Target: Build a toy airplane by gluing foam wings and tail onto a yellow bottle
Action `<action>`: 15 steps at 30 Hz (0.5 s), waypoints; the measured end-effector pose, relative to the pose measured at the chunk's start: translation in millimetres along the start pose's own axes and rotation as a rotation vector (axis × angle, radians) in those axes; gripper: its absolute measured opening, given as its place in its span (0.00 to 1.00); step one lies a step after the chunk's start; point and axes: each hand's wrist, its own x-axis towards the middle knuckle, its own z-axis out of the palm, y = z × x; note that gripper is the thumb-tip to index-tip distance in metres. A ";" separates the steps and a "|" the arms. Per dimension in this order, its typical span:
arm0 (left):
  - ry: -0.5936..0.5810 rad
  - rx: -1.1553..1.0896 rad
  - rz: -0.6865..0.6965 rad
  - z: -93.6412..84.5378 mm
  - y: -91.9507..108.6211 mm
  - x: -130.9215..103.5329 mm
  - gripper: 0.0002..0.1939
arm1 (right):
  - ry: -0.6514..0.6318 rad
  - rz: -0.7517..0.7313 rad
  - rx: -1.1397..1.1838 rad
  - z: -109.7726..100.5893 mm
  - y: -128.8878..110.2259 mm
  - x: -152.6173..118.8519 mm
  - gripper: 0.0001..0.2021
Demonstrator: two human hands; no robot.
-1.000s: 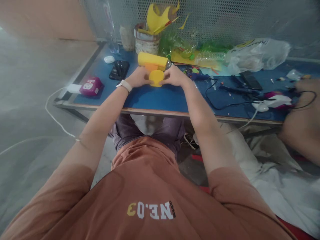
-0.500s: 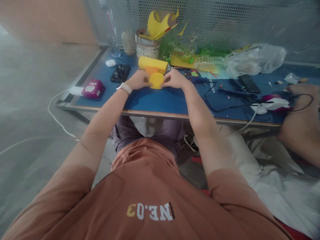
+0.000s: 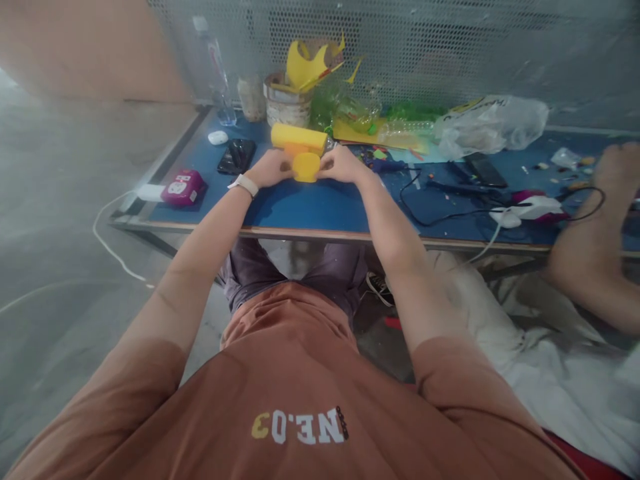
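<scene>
Between my two hands is a small yellow piece with a rounded outline (image 3: 306,167), held just over the blue table. My left hand (image 3: 273,168) pinches its left edge, with a pale band on the wrist. The fingers of my right hand (image 3: 340,164) close on its right edge. Right behind it lies a yellow-wrapped bottle (image 3: 299,137) on its side, its clear end pointing right. An orange part shows between the bottle and the yellow piece; whether they are joined I cannot tell.
A purple box (image 3: 183,188), a black phone (image 3: 237,156) and a white case (image 3: 217,138) lie left. Behind stand a water bottle (image 3: 219,77) and a tub (image 3: 289,101) with yellow scraps. Right are a plastic bag (image 3: 493,127), cables, a power strip (image 3: 530,211) and another person's arm (image 3: 593,233).
The view has shifted slightly, so the table things sit a little lower and further left. My hands keep the same hold on the yellow piece. The other person's hand at the right has moved.
</scene>
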 end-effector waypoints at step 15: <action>0.098 -0.018 -0.080 -4.7 8.0 0.9 0.11 | 0.378 0.059 -0.222 -8.6 17.3 4.8 0.29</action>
